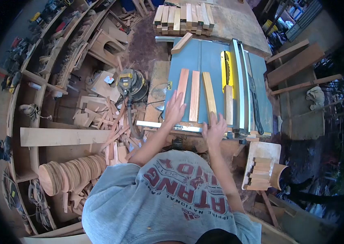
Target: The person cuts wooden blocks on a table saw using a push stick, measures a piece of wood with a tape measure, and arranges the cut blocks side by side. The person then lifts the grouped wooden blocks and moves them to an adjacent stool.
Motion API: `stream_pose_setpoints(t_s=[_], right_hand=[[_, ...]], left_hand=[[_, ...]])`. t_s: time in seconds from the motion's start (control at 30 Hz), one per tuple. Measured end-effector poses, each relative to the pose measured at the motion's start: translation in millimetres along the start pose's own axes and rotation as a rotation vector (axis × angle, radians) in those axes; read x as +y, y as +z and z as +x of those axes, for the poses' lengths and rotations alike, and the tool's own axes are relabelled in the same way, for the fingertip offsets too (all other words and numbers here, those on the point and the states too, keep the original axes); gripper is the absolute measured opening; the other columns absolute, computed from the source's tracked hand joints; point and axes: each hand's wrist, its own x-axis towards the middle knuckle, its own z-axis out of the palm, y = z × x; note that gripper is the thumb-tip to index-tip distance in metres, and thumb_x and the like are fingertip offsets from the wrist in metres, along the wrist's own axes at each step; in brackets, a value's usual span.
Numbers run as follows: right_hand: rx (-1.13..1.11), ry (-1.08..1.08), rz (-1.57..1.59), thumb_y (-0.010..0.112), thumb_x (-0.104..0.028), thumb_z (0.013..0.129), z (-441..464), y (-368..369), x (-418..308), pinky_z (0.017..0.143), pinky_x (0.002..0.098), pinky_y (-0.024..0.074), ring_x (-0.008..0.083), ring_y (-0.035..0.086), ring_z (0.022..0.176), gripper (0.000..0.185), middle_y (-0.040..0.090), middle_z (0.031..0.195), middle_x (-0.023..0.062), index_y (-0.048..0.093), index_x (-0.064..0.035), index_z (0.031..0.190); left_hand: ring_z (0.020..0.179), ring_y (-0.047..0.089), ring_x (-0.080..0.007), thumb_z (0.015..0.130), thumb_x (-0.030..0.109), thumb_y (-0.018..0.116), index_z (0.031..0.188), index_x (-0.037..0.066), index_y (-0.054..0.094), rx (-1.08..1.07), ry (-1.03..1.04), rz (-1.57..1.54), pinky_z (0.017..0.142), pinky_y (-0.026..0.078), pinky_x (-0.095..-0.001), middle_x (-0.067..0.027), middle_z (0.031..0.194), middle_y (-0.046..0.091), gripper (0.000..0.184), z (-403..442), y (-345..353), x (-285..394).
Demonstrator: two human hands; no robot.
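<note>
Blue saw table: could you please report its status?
Left hand on reddish wooden strip; right hand on yellowish wooden strip; pinkish wooden strip between; brown wooden strip at yellow insert.

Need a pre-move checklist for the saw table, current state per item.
1. Left hand clear of the yellow insert: ok, it is at the leftmost strip.
2. Right hand clear of the insert: ok, it is at the near end of the yellowish strip.
3. Table top free of loose wood: not ok, a short block lies at the far left corner.
4. Strip beside the fence lengthwise to the fence: ok; whether it is flush, cannot tell.
5. Fence locked: cannot tell.
6. Power off: cannot tell.
</note>
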Motion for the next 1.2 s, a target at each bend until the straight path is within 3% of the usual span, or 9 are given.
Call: stream_pose_setpoints(t_s=[0.1,0.37,0.4,0.5,0.73,0.93,1.0,1.1,1.2], right_hand=[[-0.021,-0.089,0.386,0.076,-0.023,0.085,13.9,7.8,-33.7,0.099,0.0528,0.0501,0.048,0.057,0.118,0.061,0.057,0.132,0.0245,0.059,-0.0053,0.141],[-0.535,0.365,0.68,0.064,-0.019,0.087,49.8,39.3,-42.6,0.103,0.0479,0.0503,0.0448,0.061,0.119,0.055,0.062,0.126,0.0287,0.061,-0.0007,0.139],[-0.199,0.071,0.342,0.062,-0.017,0.089,28.1,77.5,-32.0,0.102,0.0487,0.0499,0.0428,0.061,0.117,0.053,0.064,0.12,0.0276,0.061,-0.0008,0.139],[-0.305,0.204,0.564,0.06,-0.014,0.09,29.8,77.7,-44.1,0.102,0.0487,0.0493,0.0432,0.062,0.116,0.052,0.065,0.12,0.0264,0.061,-0.0017,0.141],[-0.432,0.142,0.65,0.061,-0.014,0.091,36.7,72.2,-43.9,0.104,0.0504,0.048,0.0444,0.06,0.12,0.049,0.063,0.129,0.025,0.062,-0.0023,0.139],[-0.353,-0.108,0.329,0.07,-0.015,0.086,41.6,25.0,-30.1,0.102,0.0482,0.0498,0.0431,0.059,0.118,0.054,0.064,0.126,0.022,0.064,-0.0085,0.139],[-0.04,-0.039,0.072,0.072,-0.011,0.083,45.9,7.3,-18.3,0.101,0.049,0.0494,0.0405,0.056,0.12,0.061,0.059,0.134,0.0187,0.06,-0.0098,0.142],[-0.244,0.105,0.146,0.07,-0.006,0.082,39.6,17.0,7.6,0.104,0.0481,0.0484,0.04,0.054,0.123,0.065,0.053,0.141,0.0198,0.056,-0.0121,0.146],[-0.242,0.098,0.169,0.069,-0.002,0.083,36.0,25.4,15.4,0.106,0.0482,0.0479,0.0404,0.054,0.122,0.066,0.052,0.143,0.0193,0.056,-0.0121,0.146]], left_hand=[[0.144,0.044,-0.0442,0.101,0.03,0.059,0.159,0.006,0.04,0.012,-0.056,-0.064,0.118,0.035,-0.0512,-0.0255,0.164,0.037,0.066,-4.1,-6.5,3.7],[0.146,0.04,-0.0434,0.105,0.026,0.051,0.161,0.0,0.031,0.015,-0.098,-0.156,0.122,0.029,-0.0499,-0.0259,0.162,0.038,0.066,-4.3,2.7,-11.5],[0.148,0.038,-0.0436,0.105,0.026,0.05,0.162,-0.001,0.029,0.011,-0.093,-0.16,0.123,0.028,-0.0497,-0.0264,0.162,0.038,0.067,-4.1,1.8,-10.1],[0.15,0.034,-0.044,0.105,0.026,0.049,0.162,-0.005,0.025,0.015,-0.122,-0.185,0.124,0.025,-0.0496,-0.0282,0.162,0.037,0.069,-5.4,7.9,-11.0],[0.153,0.03,-0.0444,0.104,0.029,0.052,0.161,-0.01,0.02,0.006,-0.097,-0.142,0.126,0.022,-0.0502,-0.0324,0.161,0.037,0.076,-5.1,16.8,-20.5],[0.152,0.033,-0.0396,0.1,0.035,0.058,0.162,-0.006,0.023,-0.097,-0.171,-0.059,0.125,0.02,-0.0513,-0.0257,0.16,0.041,0.082,-0.6,-4.5,-10.6],[0.152,0.033,-0.0384,0.1,0.036,0.059,0.162,-0.004,0.023,-0.1,-0.172,-0.051,0.124,0.02,-0.0521,-0.0239,0.16,0.042,0.082,3.5,-4.1,-12.6],[0.15,0.036,-0.0375,0.1,0.038,0.058,0.164,0.0,0.022,-0.094,-0.173,-0.015,0.124,0.02,-0.0531,-0.0219,0.158,0.045,0.082,2.0,0.3,-10.5],[0.151,0.035,-0.0363,0.1,0.038,0.058,0.165,0.001,0.022,-0.083,-0.191,-0.008,0.124,0.019,-0.0534,-0.0209,0.158,0.046,0.082,3.2,1.8,-8.4]])
